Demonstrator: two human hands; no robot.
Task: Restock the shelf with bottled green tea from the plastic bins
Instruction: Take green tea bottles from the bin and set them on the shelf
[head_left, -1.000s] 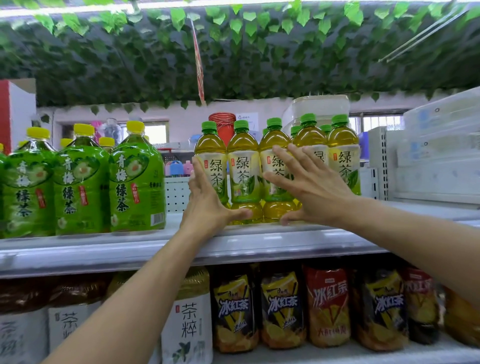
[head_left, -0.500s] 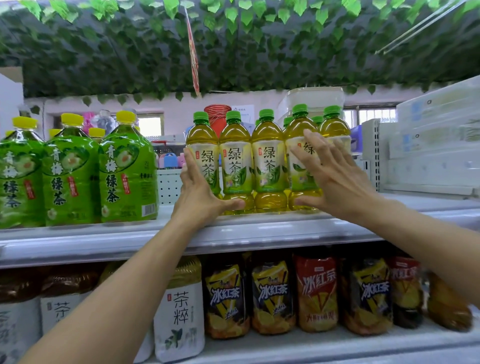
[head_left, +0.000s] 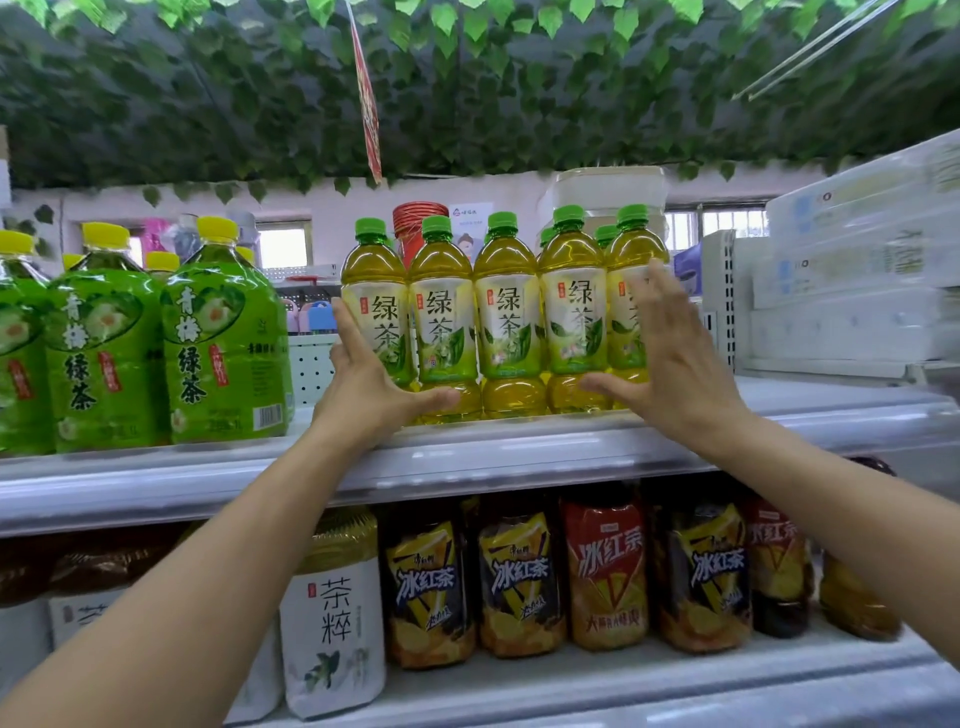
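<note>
Head view: left hand (head_left: 371, 387) and right hand (head_left: 670, 364), both spread flat, bracketing the row of green tea bottles (head_left: 506, 317) at the upper shelf (head_left: 467, 457) front edge. Uneven squeeze likely to tip an end bottle off the lip.

A single head-worn, wide-angle view faces the shelf (head_left: 467, 457) straight on from close range, tilted slightly upward. The shelf edge crosses mid-frame; leaf-covered ceiling (head_left: 519, 104) fills the top and a lower shelf (head_left: 597, 680) the bottom. Both forearms enter from the lower corners, and straight lines bow near the frame edges.
</note>
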